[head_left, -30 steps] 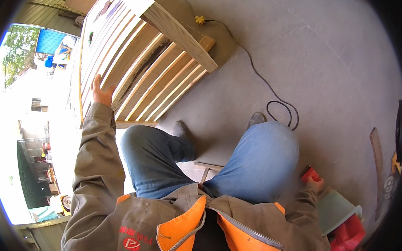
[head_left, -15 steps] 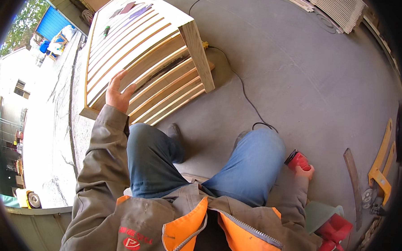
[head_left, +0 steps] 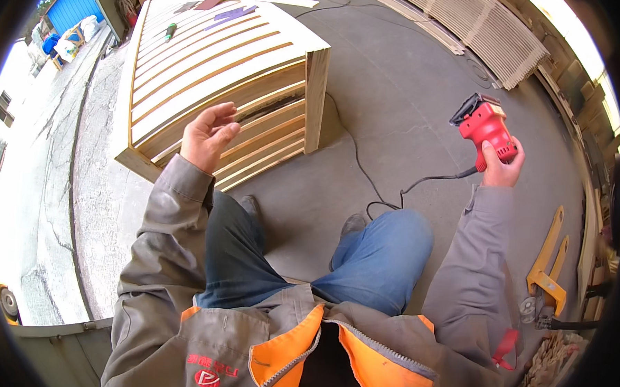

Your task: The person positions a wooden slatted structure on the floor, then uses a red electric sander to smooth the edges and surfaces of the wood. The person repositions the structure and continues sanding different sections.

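My right hand (head_left: pixel 501 165) is closed around the body of a red electric sander (head_left: pixel 489 129), held up off the floor on the right. The sander's black pad end points up and left, and its black cord (head_left: pixel 432 177) trails away from the grip. My left hand (head_left: pixel 209 137) is raised with its fingers bent and apart, holding nothing. It is nearest to the slatted end of a large wooden frame (head_left: pixel 315 100); whether it touches a slat I cannot tell. On the frame's top lie purple sheets (head_left: pixel 232 14), a dark red sheet (head_left: pixel 210 2) and a green-and-black handled tool (head_left: pixel 170 32).
Cord loops lie on the grey floor (head_left: pixel 410 108) between my knees and the frame. Slatted panels (head_left: pixel 483 31) are stacked at the far right. A yellow forked metal piece (head_left: pixel 550 266) stands at the right, near a heap of scraps (head_left: pixel 551 366). Cracked pavement (head_left: pixel 75 183) runs along the left.
The sander has risen from low beside my right knee to up and forward, in my right hand. My left hand has shifted slightly right, and the view has turned a little.
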A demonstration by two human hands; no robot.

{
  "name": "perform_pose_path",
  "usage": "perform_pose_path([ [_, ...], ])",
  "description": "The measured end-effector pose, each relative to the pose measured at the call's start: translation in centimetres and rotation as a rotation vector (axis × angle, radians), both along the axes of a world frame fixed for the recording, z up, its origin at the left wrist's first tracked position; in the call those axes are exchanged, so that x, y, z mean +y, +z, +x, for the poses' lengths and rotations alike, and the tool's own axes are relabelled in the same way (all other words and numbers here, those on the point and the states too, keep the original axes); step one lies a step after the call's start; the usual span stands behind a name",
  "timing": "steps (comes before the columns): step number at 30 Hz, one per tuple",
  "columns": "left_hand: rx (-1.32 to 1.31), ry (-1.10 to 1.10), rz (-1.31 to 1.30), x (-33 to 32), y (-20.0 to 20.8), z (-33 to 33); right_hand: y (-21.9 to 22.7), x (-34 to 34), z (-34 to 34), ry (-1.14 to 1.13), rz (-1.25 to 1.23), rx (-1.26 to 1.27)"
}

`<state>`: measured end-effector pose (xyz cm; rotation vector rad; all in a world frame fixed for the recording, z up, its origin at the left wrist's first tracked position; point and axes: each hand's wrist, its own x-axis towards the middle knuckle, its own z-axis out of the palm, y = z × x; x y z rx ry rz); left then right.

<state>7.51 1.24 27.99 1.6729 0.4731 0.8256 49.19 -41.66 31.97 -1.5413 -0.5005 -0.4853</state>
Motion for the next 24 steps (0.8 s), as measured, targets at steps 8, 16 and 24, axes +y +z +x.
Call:
perform_pose_path([
  [8,0.205,-0.216,-0.112,-3.9,-7.2,5.9,-1.9,18.1,-7.0,0.556,0.377,0.437],
  [16,0.325,-0.402,-0.329,-4.9,-10.6,7.9,-13.0,23.2,-14.7,0.735,0.467,0.988],
  [24,0.364,-0.364,-0.490,-5.8,-10.9,9.3,-13.1,25.6,-16.8,0.767,0.403,1.017],
])
